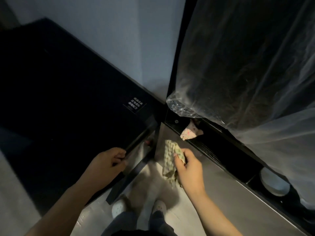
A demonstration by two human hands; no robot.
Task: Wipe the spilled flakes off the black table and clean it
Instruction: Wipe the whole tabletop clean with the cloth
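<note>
Right hand, lower centre of frame: grip narrow, thumb and fingers pinched on the upper part of a green-patterned cloth, the rest of it hanging loose below. Left hand, just left of it: grip curled round a dark bar along the near edge of the black surface. The cloth was off that surface, held over the floor between it and a grey metal panel at lower right. The black surface filled the left and upper left of the frame, with a white-lettered label near its right corner. No flakes could be made out on it; the light was too dim to tell. Clear plastic sheeting hung over a dark bulk at upper right, and a pale scrap sat under its lower edge at centre. Risks, as judged: flakes missed against black in poor light; flakes pushed over the near edge onto the floor and shoes; the loose tail of cloth dragging crumbs back across wiped ground. Count: two hands, one cloth, one bar, one label, one scrap, two shoes, one round pale dish at lower right.
</note>
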